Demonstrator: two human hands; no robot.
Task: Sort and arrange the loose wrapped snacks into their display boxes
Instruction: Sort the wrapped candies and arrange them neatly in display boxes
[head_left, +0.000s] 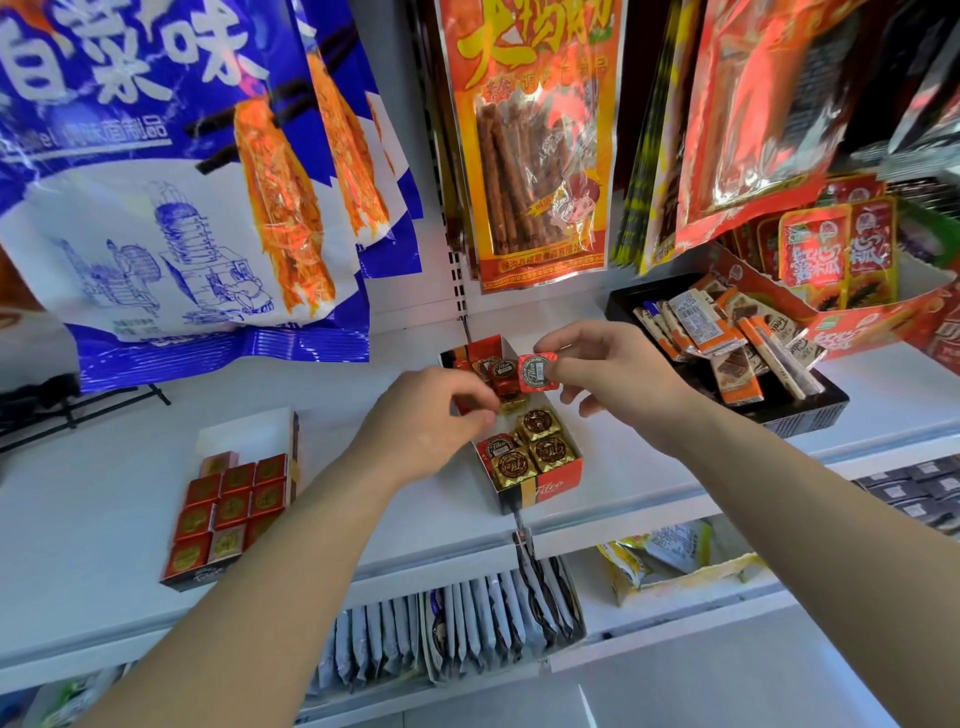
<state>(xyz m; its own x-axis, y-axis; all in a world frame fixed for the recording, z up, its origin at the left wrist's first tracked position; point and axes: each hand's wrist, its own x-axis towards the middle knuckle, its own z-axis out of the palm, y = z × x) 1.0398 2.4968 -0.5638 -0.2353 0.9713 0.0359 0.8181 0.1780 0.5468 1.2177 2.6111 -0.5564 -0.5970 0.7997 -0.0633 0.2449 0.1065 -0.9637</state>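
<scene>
One red foil square (540, 371) is pinched between your right hand's (613, 371) thumb and fingertips (550, 344), held just above the far half of the mixed display box (558, 480). Your left hand (431, 421) curls down into that same box, with its fingertips meeting just below the raised square. I cannot tell whether they have closed on a piece.

The wrapper is slick, crinkled foil over a small flat-topped block with a round printed seal. A light pinch on its edges could let it swivel free and drop among the gold squares (535, 449) on your side of the fingers, and the sort would be undone.

Your hands are crowded close together, so your left knuckles could knock the piece loose. The box is thin card with low walls. Leaning on a wall could slide it along the smooth white shelf (649, 457) towards the front edge.

Well to the left of your left fingers, the red box (244, 436) holds tight rows of matching squares. Forcing one in askew could crease the foil or lift its neighbours.

To the right of your right fingers sits a black tray (810, 418) of long, flat wrapped bars.
</scene>
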